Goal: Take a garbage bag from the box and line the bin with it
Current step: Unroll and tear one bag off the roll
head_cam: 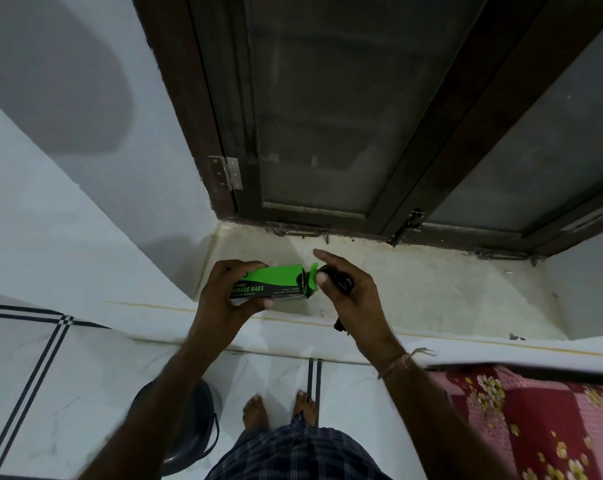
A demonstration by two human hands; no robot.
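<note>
My left hand (224,292) grips a green and black garbage bag box (276,284) held level over the window sill, its end flap open to the right. My right hand (352,292) is closed around a dark rolled garbage bag (341,280) just beside the open flap, with the forefinger stretched out. A bit of the dark bag also sticks out below the right palm. The dark round bin (192,427) stands on the floor at the lower left, partly hidden by my left forearm.
A pale stone sill (414,289) runs below a dark wooden window frame (328,133) with latches. White floor tiles with black stripes (33,375) lie below. My bare feet (279,408) stand beside the bin. A red floral bedspread (535,427) is at the lower right.
</note>
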